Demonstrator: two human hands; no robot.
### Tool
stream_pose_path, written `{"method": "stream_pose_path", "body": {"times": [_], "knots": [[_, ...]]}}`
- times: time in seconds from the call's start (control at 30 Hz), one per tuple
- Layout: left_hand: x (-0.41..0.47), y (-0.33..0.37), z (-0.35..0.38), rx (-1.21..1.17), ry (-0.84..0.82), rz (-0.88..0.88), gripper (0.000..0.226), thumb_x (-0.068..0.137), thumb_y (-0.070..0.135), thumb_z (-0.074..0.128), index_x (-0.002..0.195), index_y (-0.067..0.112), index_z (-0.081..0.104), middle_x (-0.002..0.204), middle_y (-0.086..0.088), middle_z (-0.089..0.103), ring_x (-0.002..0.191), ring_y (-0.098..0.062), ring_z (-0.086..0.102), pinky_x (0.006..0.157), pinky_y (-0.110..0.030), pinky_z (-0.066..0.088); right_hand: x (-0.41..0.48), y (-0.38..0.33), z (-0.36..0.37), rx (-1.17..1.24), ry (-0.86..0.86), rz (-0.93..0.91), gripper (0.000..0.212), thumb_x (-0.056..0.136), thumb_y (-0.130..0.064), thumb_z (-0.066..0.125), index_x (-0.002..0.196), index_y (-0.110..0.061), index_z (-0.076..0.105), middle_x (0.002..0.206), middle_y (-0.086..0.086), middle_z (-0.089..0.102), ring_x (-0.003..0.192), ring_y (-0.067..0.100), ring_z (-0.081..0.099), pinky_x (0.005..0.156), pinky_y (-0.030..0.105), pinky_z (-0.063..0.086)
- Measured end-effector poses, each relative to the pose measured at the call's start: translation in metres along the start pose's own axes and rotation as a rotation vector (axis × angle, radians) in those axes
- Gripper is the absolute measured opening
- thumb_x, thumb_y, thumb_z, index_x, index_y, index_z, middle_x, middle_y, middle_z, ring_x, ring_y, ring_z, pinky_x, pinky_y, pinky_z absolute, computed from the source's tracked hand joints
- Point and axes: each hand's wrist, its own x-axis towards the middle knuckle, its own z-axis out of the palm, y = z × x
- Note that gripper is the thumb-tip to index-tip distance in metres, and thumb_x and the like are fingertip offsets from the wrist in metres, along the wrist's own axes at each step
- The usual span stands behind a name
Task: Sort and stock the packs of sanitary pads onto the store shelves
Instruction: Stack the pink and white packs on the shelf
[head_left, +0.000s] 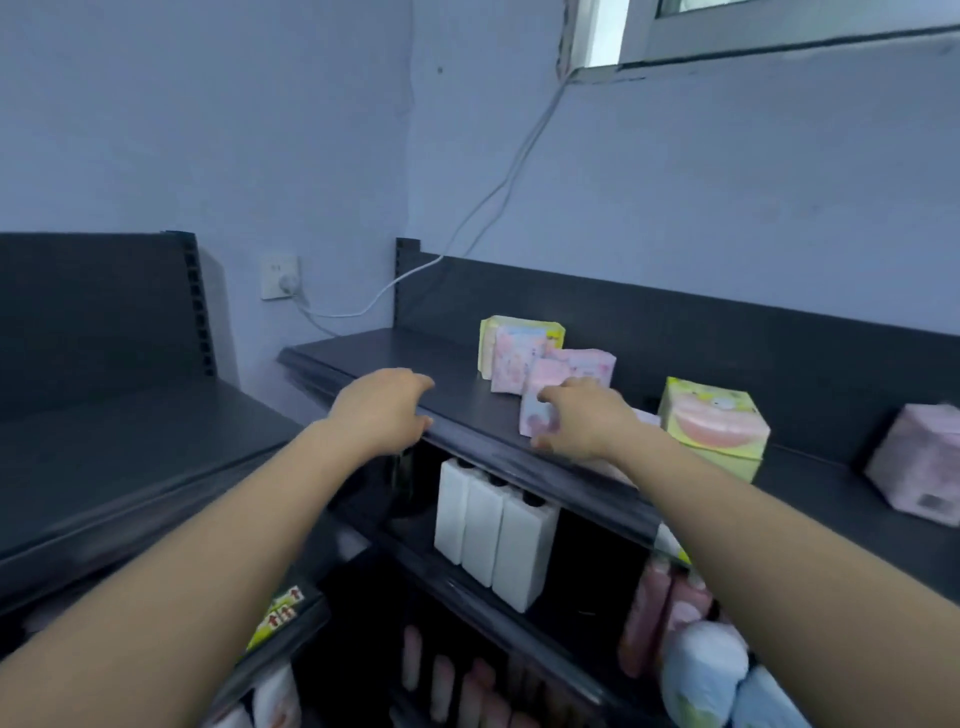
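Several packs of sanitary pads stand on the dark top shelf (384, 351). A yellow-green pack (522, 332) is at the back with a pink pack (589, 364) in front of it. My right hand (587, 423) grips a small pink pack (537, 413) near the shelf's front edge, thumb below and fingers over it. To its right stand a larger yellow-green pack (714, 423) and, at the far right, a pale pink pack (914, 462). My left hand (382, 410) hovers at the shelf's front edge with loosely curled fingers, holding nothing.
Three white bottles (493, 530) stand on the shelf below, with pink bottles (654, 613) and blue-white packs (706, 670) lower right. Another dark shelf unit (130, 441) is at the left. A wall socket (280, 278) with a white cable sits in the corner.
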Motion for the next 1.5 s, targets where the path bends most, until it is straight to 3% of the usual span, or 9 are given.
{"method": "stream_pose_path", "body": {"times": [0.33, 0.53, 0.7, 0.83, 1.03, 1.13, 1.23, 1.4, 1.5], "knots": [[0.07, 0.077, 0.043, -0.116, -0.051, 0.169, 0.058, 0.094, 0.035, 0.054, 0.147, 0.032, 0.031, 0.141, 0.0, 0.041, 0.126, -0.025, 0.045, 0.096, -0.042, 0.045, 0.01, 0.075, 0.039, 0.003, -0.069, 0.112, 0.071, 0.083, -0.053, 0.061, 0.144, -0.027, 0.035, 0.142, 0.007, 0.043, 0.123, 0.033, 0.041, 0.099, 0.04, 0.04], [0.134, 0.112, 0.075, -0.353, -0.064, 0.107, 0.062, 0.09, 0.062, 0.044, 0.145, 0.034, 0.033, 0.148, -0.004, 0.029, 0.124, -0.031, 0.046, 0.096, -0.043, 0.046, 0.042, 0.081, 0.026, -0.112, -0.04, 0.08, 0.054, 0.082, -0.056, 0.06, 0.13, -0.036, 0.048, 0.121, -0.001, 0.06, 0.111, 0.026, 0.054, 0.076, 0.032, 0.043], [0.176, 0.113, 0.088, -0.662, -0.183, -0.113, 0.081, 0.076, 0.08, 0.047, 0.136, 0.025, 0.042, 0.136, -0.004, 0.047, 0.122, -0.028, 0.05, 0.098, -0.041, 0.045, 0.075, 0.115, 0.013, 0.366, -0.009, 0.232, 0.045, 0.077, -0.049, 0.07, 0.112, -0.025, 0.054, 0.112, -0.004, 0.062, 0.103, 0.022, 0.059, 0.085, 0.037, 0.049], [0.205, 0.093, 0.084, -0.737, -0.271, -0.148, 0.072, 0.075, 0.053, 0.071, 0.132, 0.019, 0.04, 0.115, -0.001, 0.049, 0.105, -0.021, 0.052, 0.08, -0.031, 0.045, 0.107, 0.13, 0.038, 0.608, 0.246, 0.307, 0.043, 0.082, -0.047, 0.069, 0.119, -0.029, 0.059, 0.123, -0.007, 0.062, 0.115, 0.019, 0.056, 0.098, 0.038, 0.045], [0.237, 0.067, 0.069, -0.516, -0.376, -0.017, 0.066, 0.082, 0.011, 0.048, 0.143, 0.037, 0.039, 0.122, -0.003, 0.049, 0.101, -0.022, 0.052, 0.068, -0.025, 0.044, 0.155, 0.123, 0.054, 0.819, 0.302, 0.396, 0.054, 0.08, -0.049, 0.071, 0.124, -0.021, 0.056, 0.123, -0.005, 0.06, 0.109, 0.016, 0.057, 0.085, 0.029, 0.044], [0.247, 0.051, 0.079, -0.426, -0.256, 0.018, 0.057, 0.077, 0.042, 0.053, 0.132, 0.032, 0.053, 0.136, 0.001, 0.047, 0.121, -0.021, 0.047, 0.093, -0.031, 0.043, 0.172, 0.133, 0.054, 0.945, 0.266, 0.465, 0.043, 0.077, -0.045, 0.075, 0.104, -0.015, 0.058, 0.11, 0.0, 0.064, 0.097, 0.019, 0.062, 0.077, 0.032, 0.048], [0.248, 0.044, 0.091, -0.159, -0.146, 0.161, 0.081, 0.058, 0.074, 0.066, 0.126, 0.033, 0.052, 0.122, 0.004, 0.034, 0.119, -0.016, 0.031, 0.1, -0.037, 0.03, 0.184, 0.143, 0.047, 1.082, 0.179, 0.503, 0.03, 0.078, -0.036, 0.075, 0.081, -0.014, 0.056, 0.087, 0.004, 0.066, 0.072, 0.018, 0.062, 0.06, 0.028, 0.045], [0.266, 0.029, 0.094, -0.17, -0.054, 0.291, 0.065, 0.063, 0.062, 0.075, 0.122, 0.04, 0.059, 0.159, 0.005, -0.007, 0.145, -0.018, -0.014, 0.115, -0.055, 0.006, 0.203, 0.15, 0.038, 1.137, 0.055, 0.494, 0.019, 0.084, -0.024, 0.07, 0.08, -0.01, 0.059, 0.077, 0.004, 0.063, 0.064, 0.016, 0.057, 0.057, 0.024, 0.041], [0.273, 0.021, 0.096, -0.321, -0.181, 0.3, 0.071, 0.068, 0.053, 0.078, 0.133, 0.036, 0.053, 0.16, 0.008, 0.006, 0.145, -0.014, -0.006, 0.117, -0.042, 0.018, 0.215, 0.151, 0.037, 1.151, 0.006, 0.475, 0.01, 0.086, -0.02, 0.067, 0.087, -0.01, 0.066, 0.079, 0.004, 0.069, 0.063, 0.014, 0.063, 0.057, 0.022, 0.045]]}}
